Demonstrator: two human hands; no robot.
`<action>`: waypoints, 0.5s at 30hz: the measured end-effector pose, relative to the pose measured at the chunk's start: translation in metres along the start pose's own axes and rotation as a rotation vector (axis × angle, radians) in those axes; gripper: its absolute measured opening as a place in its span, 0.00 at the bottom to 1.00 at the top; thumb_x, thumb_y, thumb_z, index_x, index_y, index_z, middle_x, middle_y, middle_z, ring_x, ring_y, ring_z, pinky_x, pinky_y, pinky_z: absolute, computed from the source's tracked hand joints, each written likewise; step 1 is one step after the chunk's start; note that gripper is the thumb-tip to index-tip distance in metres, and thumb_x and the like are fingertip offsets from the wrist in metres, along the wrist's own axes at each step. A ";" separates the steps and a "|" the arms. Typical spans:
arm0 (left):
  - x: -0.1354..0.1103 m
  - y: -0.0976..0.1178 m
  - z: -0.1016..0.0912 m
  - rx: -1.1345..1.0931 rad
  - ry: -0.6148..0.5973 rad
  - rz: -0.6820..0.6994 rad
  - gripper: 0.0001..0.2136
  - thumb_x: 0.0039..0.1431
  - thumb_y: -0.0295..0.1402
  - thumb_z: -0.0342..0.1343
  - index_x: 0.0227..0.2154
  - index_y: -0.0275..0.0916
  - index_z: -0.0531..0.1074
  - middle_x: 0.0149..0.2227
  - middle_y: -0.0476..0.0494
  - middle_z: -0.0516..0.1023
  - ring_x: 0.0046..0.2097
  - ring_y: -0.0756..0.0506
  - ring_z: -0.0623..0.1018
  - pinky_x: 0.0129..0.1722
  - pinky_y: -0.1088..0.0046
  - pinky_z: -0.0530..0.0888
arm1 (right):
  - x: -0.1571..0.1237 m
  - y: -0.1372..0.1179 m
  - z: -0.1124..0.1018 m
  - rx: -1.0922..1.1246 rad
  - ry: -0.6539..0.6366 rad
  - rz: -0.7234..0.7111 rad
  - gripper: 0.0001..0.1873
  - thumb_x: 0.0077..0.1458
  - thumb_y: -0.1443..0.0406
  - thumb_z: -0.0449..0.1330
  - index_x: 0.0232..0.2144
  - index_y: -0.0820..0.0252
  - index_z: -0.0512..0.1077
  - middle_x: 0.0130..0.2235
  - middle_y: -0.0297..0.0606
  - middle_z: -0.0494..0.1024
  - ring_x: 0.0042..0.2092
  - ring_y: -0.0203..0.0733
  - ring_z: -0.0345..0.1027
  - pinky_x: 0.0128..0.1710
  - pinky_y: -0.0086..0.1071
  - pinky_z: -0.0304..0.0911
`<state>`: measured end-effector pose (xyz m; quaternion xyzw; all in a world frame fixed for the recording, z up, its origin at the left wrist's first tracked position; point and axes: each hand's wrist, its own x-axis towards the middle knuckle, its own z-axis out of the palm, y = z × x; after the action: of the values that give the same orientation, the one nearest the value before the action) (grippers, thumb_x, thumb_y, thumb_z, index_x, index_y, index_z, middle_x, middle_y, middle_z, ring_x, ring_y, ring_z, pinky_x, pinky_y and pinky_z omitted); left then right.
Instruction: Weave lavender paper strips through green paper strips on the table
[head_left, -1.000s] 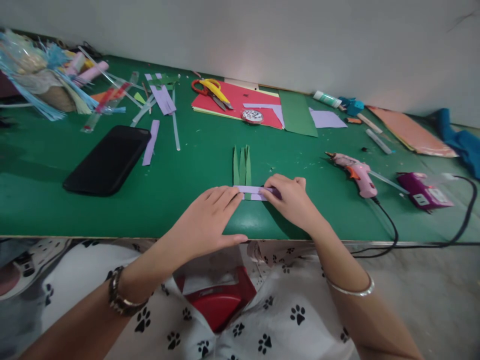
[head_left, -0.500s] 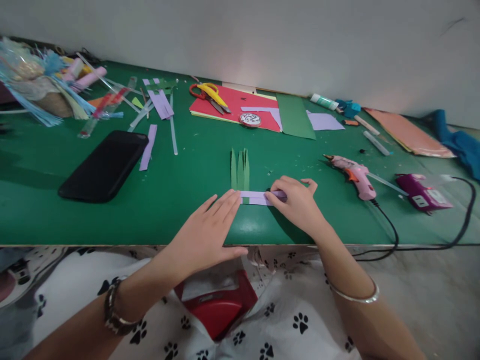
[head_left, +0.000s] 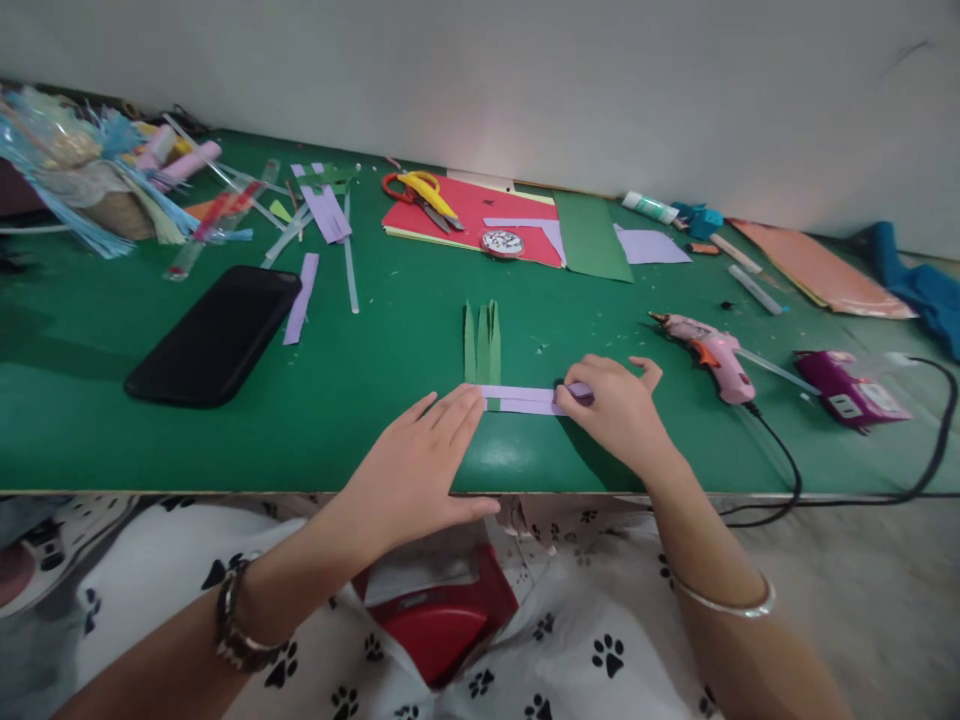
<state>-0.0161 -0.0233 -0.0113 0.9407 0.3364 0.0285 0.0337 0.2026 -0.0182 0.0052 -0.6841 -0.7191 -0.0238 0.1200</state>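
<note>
My left hand (head_left: 420,462) lies flat with its fingers stretched out, the fingertips pressing the left end of a purple paper strip (head_left: 525,398). The strip runs sideways near the table's front edge and shows a lengthwise line along its middle. My right hand (head_left: 619,405) pinches the strip toward its right end, hiding part of it. A small dark thing, too unclear to name, shows beside the right index finger. Green paper blades (head_left: 484,345) stick out behind the strip, and a bit of green shows on it by my left fingertips.
On the right, a pink glue gun (head_left: 709,350) and its cord lie by a purple socket block (head_left: 851,385). A black phone (head_left: 214,335) lies left. Farther back are scissors (head_left: 427,195), red paper (head_left: 465,210), green paper (head_left: 596,235) and a glue stick (head_left: 649,207).
My right hand has slid to the right along the purple strip, and a longer stretch of it now shows between my hands. The left hand keeps its place on the strip.
</note>
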 end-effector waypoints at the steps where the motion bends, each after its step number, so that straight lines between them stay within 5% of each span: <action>1: 0.000 0.000 0.000 -0.002 0.002 -0.002 0.39 0.53 0.55 0.43 0.58 0.25 0.53 0.60 0.31 0.56 0.60 0.38 0.58 0.57 0.60 0.57 | -0.001 -0.001 0.000 -0.054 0.031 -0.008 0.11 0.50 0.66 0.49 0.19 0.59 0.66 0.26 0.35 0.71 0.33 0.42 0.64 0.46 0.46 0.41; 4: 0.001 0.000 0.000 -0.001 0.009 -0.001 0.40 0.51 0.55 0.47 0.58 0.27 0.54 0.60 0.31 0.57 0.60 0.37 0.59 0.57 0.59 0.58 | -0.003 -0.008 -0.004 -0.143 0.158 -0.024 0.13 0.54 0.63 0.49 0.39 0.59 0.69 0.41 0.46 0.73 0.43 0.50 0.64 0.50 0.50 0.40; 7: 0.001 0.002 -0.002 0.023 0.008 0.005 0.39 0.50 0.55 0.48 0.58 0.31 0.54 0.59 0.31 0.57 0.59 0.36 0.60 0.56 0.58 0.60 | -0.008 -0.021 -0.008 -0.088 0.167 -0.170 0.29 0.57 0.56 0.45 0.57 0.63 0.53 0.59 0.52 0.58 0.58 0.52 0.51 0.54 0.47 0.42; 11: 0.002 0.004 -0.002 0.051 -0.014 -0.001 0.38 0.50 0.55 0.48 0.58 0.34 0.55 0.60 0.30 0.57 0.59 0.35 0.60 0.54 0.56 0.61 | -0.016 -0.035 -0.001 -0.019 -0.092 -0.396 0.30 0.59 0.54 0.38 0.60 0.62 0.48 0.63 0.45 0.51 0.63 0.45 0.41 0.58 0.45 0.42; 15: 0.002 0.006 -0.001 0.044 -0.018 -0.014 0.38 0.50 0.55 0.49 0.58 0.31 0.55 0.59 0.28 0.57 0.59 0.34 0.59 0.55 0.56 0.61 | -0.018 -0.038 0.009 0.006 -0.168 -0.339 0.27 0.60 0.56 0.40 0.57 0.63 0.55 0.59 0.45 0.59 0.61 0.46 0.49 0.58 0.50 0.41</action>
<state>-0.0112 -0.0264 -0.0101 0.9390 0.3434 0.0122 0.0162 0.1640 -0.0363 -0.0020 -0.5525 -0.8315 0.0158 0.0558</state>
